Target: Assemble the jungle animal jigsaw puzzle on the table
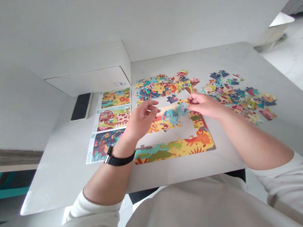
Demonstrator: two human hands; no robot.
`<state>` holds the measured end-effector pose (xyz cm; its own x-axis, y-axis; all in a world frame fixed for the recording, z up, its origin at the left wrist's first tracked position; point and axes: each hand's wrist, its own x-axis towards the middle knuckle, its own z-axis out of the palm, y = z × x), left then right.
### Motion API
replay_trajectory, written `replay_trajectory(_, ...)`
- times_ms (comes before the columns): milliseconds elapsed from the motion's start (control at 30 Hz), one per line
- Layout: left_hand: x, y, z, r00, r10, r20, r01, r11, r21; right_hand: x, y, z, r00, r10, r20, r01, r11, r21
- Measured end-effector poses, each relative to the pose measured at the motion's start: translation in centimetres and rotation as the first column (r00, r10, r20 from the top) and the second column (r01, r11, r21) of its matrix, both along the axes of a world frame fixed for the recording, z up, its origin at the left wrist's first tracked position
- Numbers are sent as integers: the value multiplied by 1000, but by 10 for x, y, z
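Note:
A partly joined jigsaw puzzle [161, 152] lies on the table in front of me, showing a lion, a crocodile and bushes along its lower edge. My right hand [201, 104] pinches a light blue puzzle piece [182, 109] at the right of a joined group with a blue elephant [170, 117]. Whether that piece is locked into the group, I cannot tell. Over the puzzle's left part hovers my left hand [143, 117], fingers curled and a little apart, with nothing seen between them. It hides some of the puzzle's left side. A dark loose piece [172, 99] lies between the hands.
Loose pieces form a heap [159, 86] behind the puzzle and another pile [237, 95] to the right. A picture sheet [95, 129] with three scenes lies at the left, beside a phone [81, 106]. A white box [89, 80] stands at the back left of the table [62, 176].

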<state>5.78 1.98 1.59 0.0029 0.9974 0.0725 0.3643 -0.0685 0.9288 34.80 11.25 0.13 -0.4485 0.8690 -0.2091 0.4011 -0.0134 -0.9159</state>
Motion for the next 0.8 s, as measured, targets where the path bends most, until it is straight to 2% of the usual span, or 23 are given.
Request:
replay_trajectory(133, -12, -4, 8, 999, 4, -49, -3, 1000, 19, 2, 0, -1, 998, 39, 40, -40, 999, 14)
replay_trajectory(300, -22, -14, 8, 992, 22, -121, -22, 1000, 2, 1, -1, 5, 998, 37, 47, -35, 999, -39)
replay_trajectory(500, -12, -21, 2, 955, -61, -290, 43, 997, -67, -6, -6, 11, 999, 38, -23, -40, 992, -119)
replay_trajectory(633, -7, -20, -3, 939, -114, -326, 89, 992, -90, -7, -7, 10, 997, 21, -73, -34, 982, -188)
replay_trajectory(800, -6, -20, -7, 925, -123, -360, 94, 991, -98, -6, -8, 9, 992, 6, -123, -35, 971, -238)
